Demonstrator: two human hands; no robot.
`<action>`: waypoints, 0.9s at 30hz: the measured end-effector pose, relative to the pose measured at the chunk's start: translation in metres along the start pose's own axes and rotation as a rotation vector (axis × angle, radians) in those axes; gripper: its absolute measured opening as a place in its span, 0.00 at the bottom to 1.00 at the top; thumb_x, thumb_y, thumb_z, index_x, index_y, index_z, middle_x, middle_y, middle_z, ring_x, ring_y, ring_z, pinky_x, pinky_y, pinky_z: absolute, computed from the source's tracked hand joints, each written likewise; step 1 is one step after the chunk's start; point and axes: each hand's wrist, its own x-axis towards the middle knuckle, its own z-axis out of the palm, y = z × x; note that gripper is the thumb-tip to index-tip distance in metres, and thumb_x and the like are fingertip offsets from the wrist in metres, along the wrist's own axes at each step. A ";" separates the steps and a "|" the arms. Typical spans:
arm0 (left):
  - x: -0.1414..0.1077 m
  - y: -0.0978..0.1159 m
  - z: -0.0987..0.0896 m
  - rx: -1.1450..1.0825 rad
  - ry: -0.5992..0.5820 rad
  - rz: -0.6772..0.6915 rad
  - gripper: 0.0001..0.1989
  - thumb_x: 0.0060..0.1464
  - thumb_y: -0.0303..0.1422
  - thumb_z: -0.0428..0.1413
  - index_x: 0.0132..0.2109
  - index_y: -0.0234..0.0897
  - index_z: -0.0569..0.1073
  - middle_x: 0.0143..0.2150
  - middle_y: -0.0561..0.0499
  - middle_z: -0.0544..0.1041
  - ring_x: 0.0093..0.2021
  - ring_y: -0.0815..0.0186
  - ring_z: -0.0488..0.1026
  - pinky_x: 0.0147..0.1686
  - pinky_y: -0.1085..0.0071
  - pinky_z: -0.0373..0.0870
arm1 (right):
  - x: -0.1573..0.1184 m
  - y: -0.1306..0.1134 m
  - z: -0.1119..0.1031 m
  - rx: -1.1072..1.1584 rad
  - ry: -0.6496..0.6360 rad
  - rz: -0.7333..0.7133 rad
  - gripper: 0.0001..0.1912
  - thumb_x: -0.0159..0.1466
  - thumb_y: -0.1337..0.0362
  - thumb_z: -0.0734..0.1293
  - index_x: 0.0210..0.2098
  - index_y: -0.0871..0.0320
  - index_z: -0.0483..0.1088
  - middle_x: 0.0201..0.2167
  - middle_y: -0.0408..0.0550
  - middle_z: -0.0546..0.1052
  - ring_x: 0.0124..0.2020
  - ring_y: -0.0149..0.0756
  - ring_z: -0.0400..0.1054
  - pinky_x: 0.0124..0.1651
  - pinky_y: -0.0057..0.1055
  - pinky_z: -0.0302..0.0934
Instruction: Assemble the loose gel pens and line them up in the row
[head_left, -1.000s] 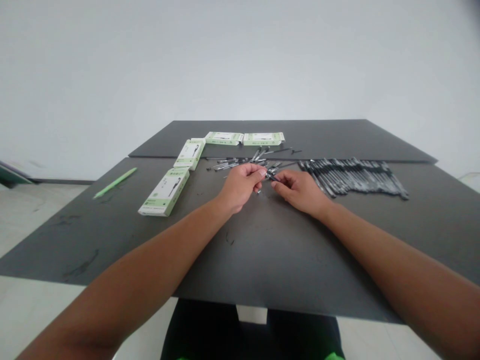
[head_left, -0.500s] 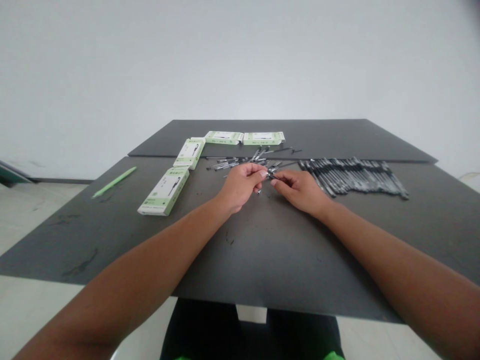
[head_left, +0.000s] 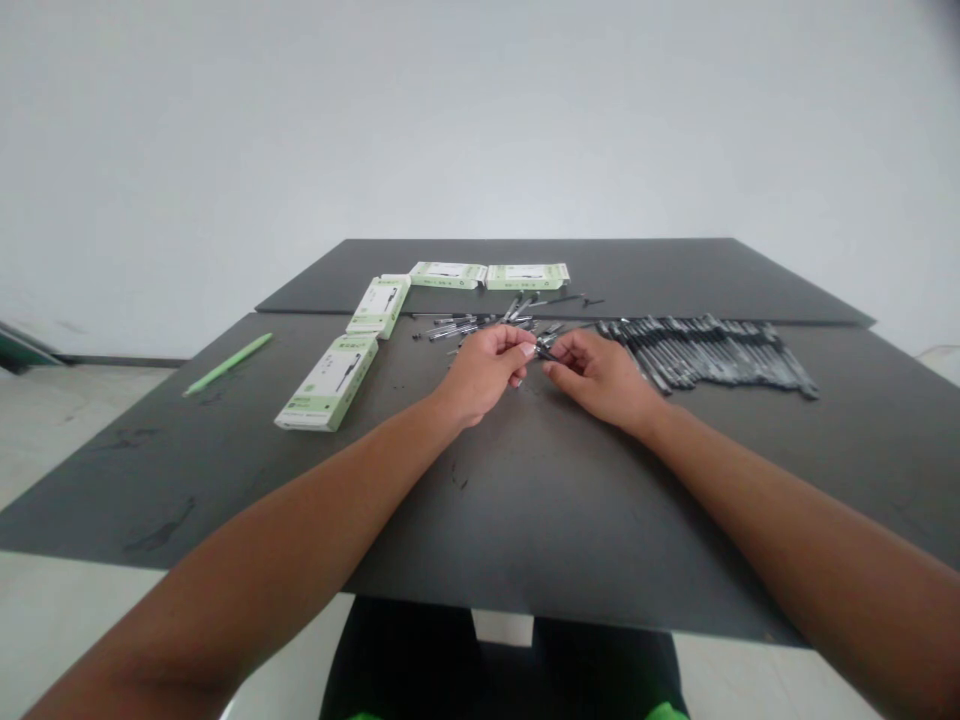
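Facing a pale wall (head_left: 480, 130), we work at a dark grey table (head_left: 495, 500). On its right side we have a broad row of pens (head_left: 709, 352), dark and clear, laid side by side. To the left, four green-and-white boxes (head_left: 330, 380) lie flat in a bent line, two along the left and two at the far side. Our left hand (head_left: 480, 372) and right hand (head_left: 604, 375) are close together near the middle. Just beyond them we see loose pen parts (head_left: 454, 328) in a scatter. Well to the left lies a light green pen (head_left: 229, 365), slanted. Smallest is the dark pen piece (head_left: 543, 351) between our hands: our left thumb and fingers pinch it closely, while our right fingers curl at its right end, thumb slightly apart from forefinger; we cannot tell whether they grip it.
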 end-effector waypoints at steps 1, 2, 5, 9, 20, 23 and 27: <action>0.000 0.000 0.000 0.000 -0.003 0.001 0.02 0.65 0.27 0.62 0.44 0.33 0.79 0.27 0.55 0.75 0.25 0.73 0.69 0.28 0.75 0.67 | 0.000 -0.001 -0.001 -0.012 -0.005 -0.007 0.09 0.70 0.56 0.72 0.38 0.53 0.72 0.33 0.46 0.78 0.32 0.37 0.68 0.37 0.36 0.62; 0.000 0.000 0.000 0.000 -0.005 0.003 0.02 0.65 0.26 0.62 0.44 0.33 0.79 0.27 0.55 0.75 0.25 0.74 0.69 0.28 0.75 0.67 | 0.000 -0.003 -0.001 -0.025 -0.008 -0.014 0.09 0.70 0.56 0.71 0.37 0.54 0.73 0.32 0.46 0.78 0.32 0.37 0.69 0.37 0.36 0.62; 0.000 0.000 0.000 0.000 -0.006 0.003 0.02 0.65 0.26 0.61 0.44 0.33 0.79 0.27 0.55 0.74 0.25 0.74 0.69 0.28 0.75 0.67 | 0.000 -0.006 -0.003 -0.060 -0.010 -0.027 0.10 0.71 0.56 0.70 0.36 0.54 0.73 0.31 0.45 0.77 0.31 0.37 0.68 0.36 0.35 0.60; 0.000 -0.001 0.000 0.001 -0.007 0.000 0.02 0.65 0.27 0.62 0.44 0.34 0.79 0.28 0.55 0.75 0.25 0.74 0.69 0.28 0.75 0.67 | 0.001 -0.007 -0.003 -0.082 -0.018 -0.022 0.10 0.72 0.56 0.69 0.35 0.54 0.73 0.30 0.44 0.77 0.31 0.37 0.67 0.37 0.35 0.59; 0.001 -0.003 -0.001 0.010 -0.019 0.007 0.03 0.65 0.28 0.62 0.45 0.34 0.79 0.28 0.55 0.75 0.25 0.73 0.70 0.28 0.75 0.68 | 0.000 -0.011 -0.005 -0.058 -0.067 -0.023 0.14 0.75 0.56 0.66 0.33 0.55 0.72 0.28 0.43 0.74 0.31 0.37 0.67 0.38 0.34 0.58; 0.001 -0.004 -0.001 0.004 -0.025 0.006 0.04 0.65 0.30 0.63 0.46 0.34 0.78 0.29 0.55 0.75 0.25 0.73 0.70 0.28 0.75 0.68 | 0.001 -0.008 -0.004 -0.061 -0.055 -0.047 0.14 0.75 0.57 0.66 0.33 0.55 0.72 0.28 0.43 0.74 0.31 0.37 0.67 0.38 0.34 0.58; 0.002 -0.006 -0.001 -0.005 -0.032 0.011 0.05 0.65 0.30 0.63 0.46 0.33 0.78 0.29 0.55 0.75 0.26 0.73 0.70 0.28 0.75 0.69 | 0.001 -0.009 -0.004 -0.052 -0.062 -0.036 0.15 0.75 0.57 0.65 0.33 0.55 0.72 0.27 0.43 0.74 0.31 0.37 0.67 0.38 0.35 0.58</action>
